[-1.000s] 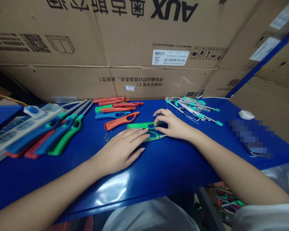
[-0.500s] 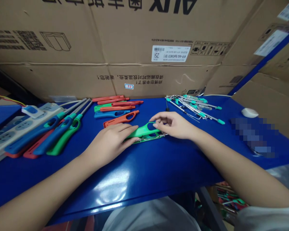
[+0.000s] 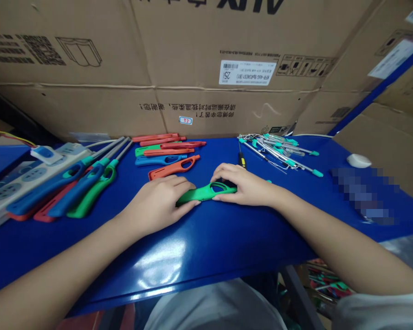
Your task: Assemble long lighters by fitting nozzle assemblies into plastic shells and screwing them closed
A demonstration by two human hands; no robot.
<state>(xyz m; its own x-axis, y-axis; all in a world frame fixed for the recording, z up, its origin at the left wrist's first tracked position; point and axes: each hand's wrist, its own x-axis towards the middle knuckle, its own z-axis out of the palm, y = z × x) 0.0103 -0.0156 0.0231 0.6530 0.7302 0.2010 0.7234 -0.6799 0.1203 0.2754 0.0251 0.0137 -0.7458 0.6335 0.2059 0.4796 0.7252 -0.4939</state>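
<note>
A green lighter handle [image 3: 206, 192], the kind found on a long-nosed gas lighter, lies across the front middle of the blue table with its trigger loop toward the right. My left hand [image 3: 158, 199] is closed on its broad left end, the thumb along the near side. Around the narrow right end, my right hand [image 3: 242, 185] grips with thumb and fingers. Its two half shells look pressed together, and the inside is hidden. Just past my right hand a teal tip shows, probably of the lighter's metal tube. Behind lie several loose handle shells [image 3: 174, 170] in orange, blue, green and red.
Assembled long lighters [image 3: 89, 192] lie against a white power strip [image 3: 27, 176] at left. Metal tubes with teal tips and wires [image 3: 278, 151] are heaped at back right, beside a black-and-yellow screwdriver [image 3: 242, 159]. A white object [image 3: 359, 160] sits farther right. Cardboard [image 3: 192, 73] walls the back.
The upper green shell has come down onto the lower one, covering the wires and tube that showed between them. My right hand has shifted slightly and closed around the narrow end.
</note>
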